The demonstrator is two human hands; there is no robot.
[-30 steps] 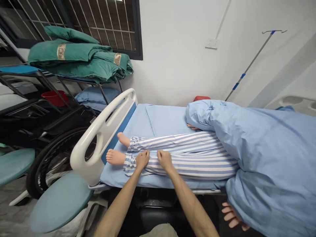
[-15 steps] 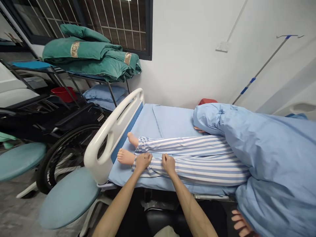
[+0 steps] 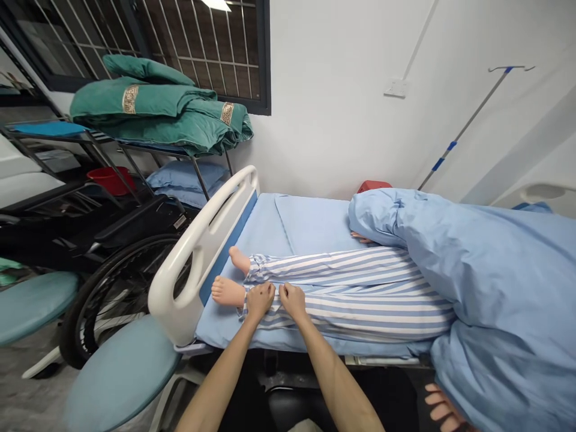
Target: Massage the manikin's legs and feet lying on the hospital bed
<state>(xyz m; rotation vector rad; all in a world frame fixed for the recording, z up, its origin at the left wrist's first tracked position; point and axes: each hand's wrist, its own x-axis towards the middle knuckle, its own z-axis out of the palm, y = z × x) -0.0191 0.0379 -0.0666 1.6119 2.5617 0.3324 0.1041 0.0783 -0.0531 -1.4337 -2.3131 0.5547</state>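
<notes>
Blue-striped pyjama trousers [image 3: 355, 303]: one pair | bare feet [image 3: 228, 290]: two | left hand [image 3: 260, 302], right hand [image 3: 292, 302]: clenched on trousers

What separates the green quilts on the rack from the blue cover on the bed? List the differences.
The green quilts are folded and stacked on a metal rack, while the blue cover lies spread and bunched across the bed. The green quilts are deep teal with gold patterned bands; the blue cover is plain pale blue. Both are soft, rumpled bedding.
</notes>
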